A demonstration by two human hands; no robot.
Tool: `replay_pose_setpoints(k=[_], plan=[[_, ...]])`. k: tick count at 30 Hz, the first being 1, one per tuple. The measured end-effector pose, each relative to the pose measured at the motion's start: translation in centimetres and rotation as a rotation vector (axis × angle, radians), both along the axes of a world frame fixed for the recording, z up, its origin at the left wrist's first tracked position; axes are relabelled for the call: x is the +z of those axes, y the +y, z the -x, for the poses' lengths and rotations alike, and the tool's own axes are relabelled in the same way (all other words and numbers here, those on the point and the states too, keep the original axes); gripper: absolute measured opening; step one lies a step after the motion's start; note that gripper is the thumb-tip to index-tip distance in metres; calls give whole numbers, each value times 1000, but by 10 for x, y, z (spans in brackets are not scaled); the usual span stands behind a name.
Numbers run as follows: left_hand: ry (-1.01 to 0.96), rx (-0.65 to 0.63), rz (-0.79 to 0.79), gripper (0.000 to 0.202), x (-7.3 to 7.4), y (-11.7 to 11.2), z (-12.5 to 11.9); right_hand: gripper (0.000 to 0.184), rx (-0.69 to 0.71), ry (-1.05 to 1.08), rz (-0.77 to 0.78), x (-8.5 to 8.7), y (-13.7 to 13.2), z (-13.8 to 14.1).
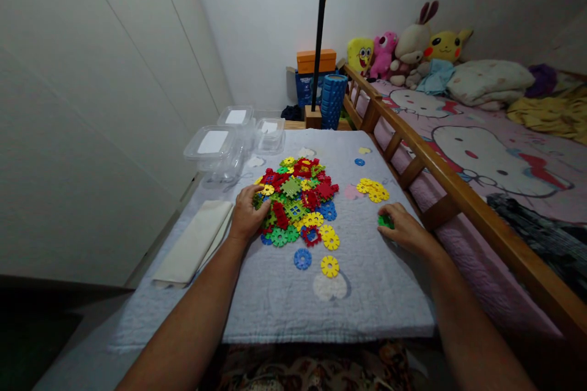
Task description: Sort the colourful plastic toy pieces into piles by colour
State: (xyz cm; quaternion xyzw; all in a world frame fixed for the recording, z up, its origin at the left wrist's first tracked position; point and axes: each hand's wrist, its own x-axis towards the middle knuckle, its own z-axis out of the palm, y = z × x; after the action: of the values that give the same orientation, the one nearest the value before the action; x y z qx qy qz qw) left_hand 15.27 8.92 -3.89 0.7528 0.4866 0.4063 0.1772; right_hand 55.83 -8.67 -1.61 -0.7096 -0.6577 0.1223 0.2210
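Observation:
A mixed heap of plastic building pieces (291, 188) lies mid-table: red and green squares, and yellow, green and blue notched discs. At the heap's left edge is my left hand (249, 211), thumb and fingers apart, its fingertips by a yellow disc (266, 190). My right hand (403, 227) is low over the cloth at the right, fingers closed on a green notched disc (384, 220), partly hidden by them. Beyond that hand sits a small group of yellow discs (373, 190). A blue disc (302, 259) and a single yellow disc (329, 266) lie in front of the heap.
Clear plastic boxes (215, 156) with white labels stand at the back left. A folded cream cloth (195, 244) lies on the left side. Along the right runs a wooden bed rail (440, 192). Another blue disc (359, 162) lies far right; a black pole (320, 30) rises behind.

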Motion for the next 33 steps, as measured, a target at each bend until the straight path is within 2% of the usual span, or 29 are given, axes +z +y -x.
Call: replay_pose_setpoints(k=[5, 9, 11, 17, 19, 24, 33], plan=[[-4, 0, -2, 33, -1, 0, 1, 22, -90, 51, -3, 1, 3, -4], [-4, -4, -7, 33, -2, 1, 1, 27, -213, 106, 90, -1, 0, -9], [1, -7, -8, 33, -2, 1, 0, 23, -215, 150, 124, -2, -2, -11], [12, 2, -10, 33, -2, 1, 0, 29, -146, 407, 126, -8, -7, -6], [9, 4, -6, 33, -2, 1, 0, 27, -118, 358, 104, -8, -7, -4], [11, 7, 12, 33, -1, 0, 0, 23, -121, 94, -77, -4, -7, -8], [11, 2, 8, 34, -1, 0, 0, 23, -13, -14, 52, 3, -16, 7]])
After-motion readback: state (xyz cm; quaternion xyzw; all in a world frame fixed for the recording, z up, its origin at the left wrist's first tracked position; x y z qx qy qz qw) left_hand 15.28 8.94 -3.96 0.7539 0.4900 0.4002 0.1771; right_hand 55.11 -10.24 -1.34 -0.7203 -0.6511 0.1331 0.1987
